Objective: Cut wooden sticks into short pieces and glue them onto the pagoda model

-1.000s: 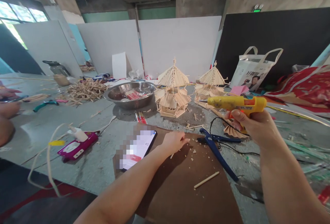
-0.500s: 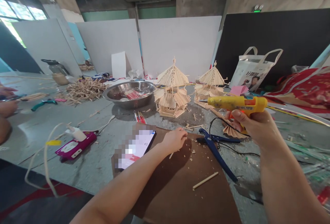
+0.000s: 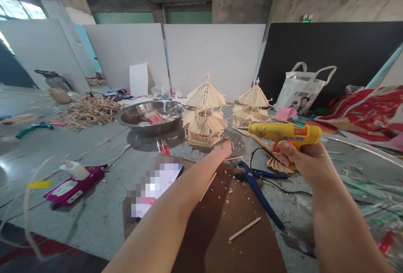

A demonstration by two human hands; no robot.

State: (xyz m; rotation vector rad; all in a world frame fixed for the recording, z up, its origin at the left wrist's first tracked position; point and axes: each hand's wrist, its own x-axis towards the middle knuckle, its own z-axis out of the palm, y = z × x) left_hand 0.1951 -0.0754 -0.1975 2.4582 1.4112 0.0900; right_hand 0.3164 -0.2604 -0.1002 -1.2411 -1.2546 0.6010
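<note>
My right hand (image 3: 302,162) is closed round the handle of a yellow hot glue gun (image 3: 283,132), held above the table with its nozzle pointing left. My left hand (image 3: 224,148) reaches low to the table beside the base of a wooden-stick pavilion model (image 3: 206,115); its fingers are mostly hidden, and I cannot tell what they touch. Behind the glue gun's nozzle stands a second stick pavilion (image 3: 252,101). Below my hands lies a brown board (image 3: 242,248) with crumbs and a short wooden stick (image 3: 244,229) on it.
Blue-handled pliers (image 3: 262,197) lie at the board's right edge, near the black cord. On the left are a phone (image 3: 160,187), a purple power strip (image 3: 75,185) and a steel basin (image 3: 126,118). A stick pile (image 3: 92,111) and a white bag (image 3: 297,88) stand farther back.
My left hand has moved forward from over the board to beside the near pavilion's base. The glue gun stays in my right hand. The view has shifted slightly to the right.
</note>
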